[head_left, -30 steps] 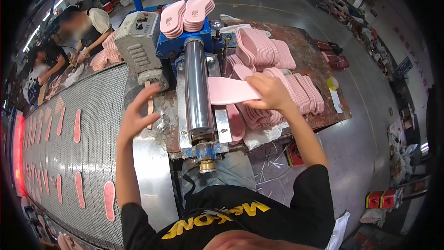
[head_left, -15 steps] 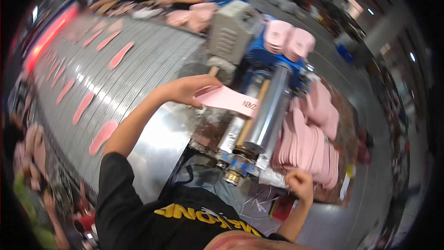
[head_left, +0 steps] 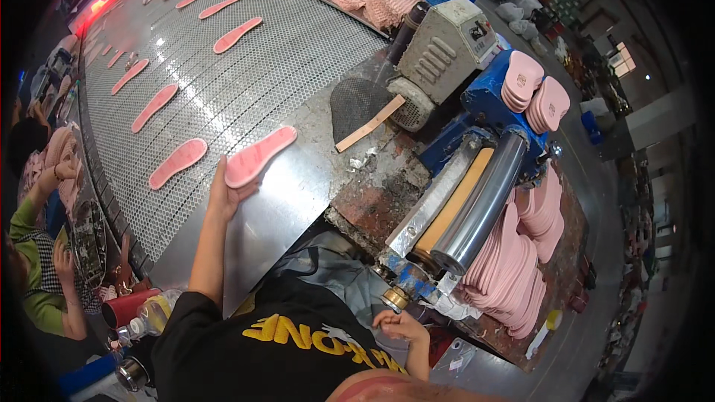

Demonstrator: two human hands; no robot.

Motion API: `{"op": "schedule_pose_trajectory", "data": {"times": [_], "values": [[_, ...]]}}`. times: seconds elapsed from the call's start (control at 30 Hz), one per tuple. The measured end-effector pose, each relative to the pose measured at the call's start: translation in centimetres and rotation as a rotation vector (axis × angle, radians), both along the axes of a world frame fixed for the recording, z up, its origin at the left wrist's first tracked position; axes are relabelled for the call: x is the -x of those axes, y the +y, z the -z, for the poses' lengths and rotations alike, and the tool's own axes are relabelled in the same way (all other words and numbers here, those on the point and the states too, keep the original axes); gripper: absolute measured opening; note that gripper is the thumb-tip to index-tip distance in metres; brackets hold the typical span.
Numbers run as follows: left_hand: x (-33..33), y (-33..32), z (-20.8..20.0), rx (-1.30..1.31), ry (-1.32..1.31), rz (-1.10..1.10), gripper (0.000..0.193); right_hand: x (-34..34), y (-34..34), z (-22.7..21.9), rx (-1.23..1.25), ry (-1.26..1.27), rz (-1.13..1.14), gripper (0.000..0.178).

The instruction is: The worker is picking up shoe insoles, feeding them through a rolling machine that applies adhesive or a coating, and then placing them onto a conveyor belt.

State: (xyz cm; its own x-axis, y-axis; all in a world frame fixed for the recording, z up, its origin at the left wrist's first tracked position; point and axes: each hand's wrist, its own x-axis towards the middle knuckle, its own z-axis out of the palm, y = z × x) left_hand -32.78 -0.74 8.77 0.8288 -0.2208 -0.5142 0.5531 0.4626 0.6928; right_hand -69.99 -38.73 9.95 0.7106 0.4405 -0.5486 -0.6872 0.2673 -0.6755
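Observation:
My left hand [head_left: 235, 192] is closed on a pink shoe insole [head_left: 257, 156], gripping its near end. The insole is tilted over the smooth metal plate at the near end of the conveyor, its deeper pink face up. Beside it on the mesh conveyor belt [head_left: 298, 52] lies another insole [head_left: 177, 164], with several more in rows beyond. My right hand [head_left: 403, 326] hangs low near the brass knob [head_left: 395, 298] of a roller machine, fingers loosely bent and apart, nothing visible in them. The machine has a shiny steel roller [head_left: 481, 205].
Right of the roller, stacks of pink insoles [head_left: 506, 275] stand on a worn table. Shorter pink pads [head_left: 523, 78] are piled on the blue housing, beside a grey motor [head_left: 447, 41]. A wooden stick [head_left: 371, 123] lies by black mesh. Co-workers sit at the left and far side.
My left hand has carried the insole from the roller leftward to the conveyor's end, its deeper pink face now up. My right hand has moved left, away from the insole stacks. The view has shifted.

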Motion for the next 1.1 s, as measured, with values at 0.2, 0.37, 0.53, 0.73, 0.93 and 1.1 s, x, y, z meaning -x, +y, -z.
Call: {"op": "schedule_pose_trajectory", "data": {"times": [0.2, 0.37, 0.53, 0.73, 0.93, 1.1], "values": [[-9.0, -1.3, 0.7, -0.110, -0.058, -0.175, 0.068, 0.7, -0.2, 1.9, -0.042, 0.046, 0.260, 0.028], [-15.7, -2.7, 2.3, -0.123, -0.026, -0.025, 0.076, 2.1, 0.9, 1.6, -0.070, 0.063, 0.337, 0.026], [-15.8, -4.6, 1.5, -0.074, 0.034, 0.003, 0.084, 2.9, 2.7, 2.4, -0.058, 0.095, 0.438, 0.016], [-15.6, -4.3, 1.2, -0.004, 0.049, 0.027, 0.086, 3.0, 2.2, 3.6, -0.034, 0.148, 0.436, 0.043], [-17.5, -4.2, 4.1, -0.145, 0.059, 0.049, 0.078, 1.8, 1.7, 2.4, 0.012, 0.163, 0.527, 0.023], [-17.9, -3.9, 5.3, -0.145, 0.071, 0.020, 0.073, 1.8, 1.6, 2.1, -0.009, 0.139, 0.556, 0.022]]}}
